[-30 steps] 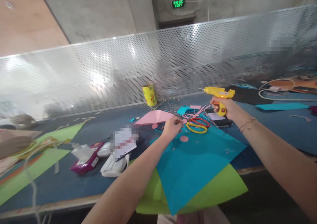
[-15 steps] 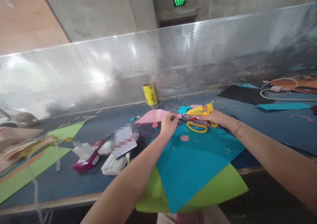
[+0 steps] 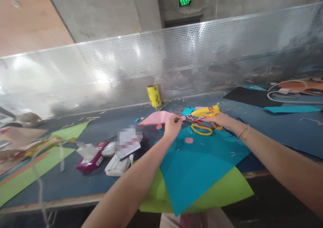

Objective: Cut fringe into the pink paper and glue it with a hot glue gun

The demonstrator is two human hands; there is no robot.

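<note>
My right hand [image 3: 216, 119] is wrapped around the grip of a yellow hot glue gun [image 3: 205, 112], its nozzle pointing left. Directly below it, scissors [image 3: 202, 130] with yellow and red handles lie over the blue sheet [image 3: 199, 169], blades toward my left hand. The fingertips of my left hand [image 3: 173, 124] are pinched together at a small pink paper piece [image 3: 183, 118]; the pinch is partly hidden. Behind that hand lies a larger pink paper [image 3: 155, 118]. One pink paper circle [image 3: 189, 140] rests on the blue sheet, which overlaps a green sheet [image 3: 222, 189] at the table edge.
A yellow can [image 3: 154, 96] stands against the perforated metal screen [image 3: 126, 68]. Left of my arm are a purple power strip [image 3: 89, 160], a white charger [image 3: 117, 166] and a phone-like object [image 3: 129, 144]. Green paper [image 3: 32, 174] lies far left, black paper [image 3: 252, 96] at right.
The whole view has shifted slightly to the right. Both hands, the glue gun and the scissors keep nearly the same places relative to each other.
</note>
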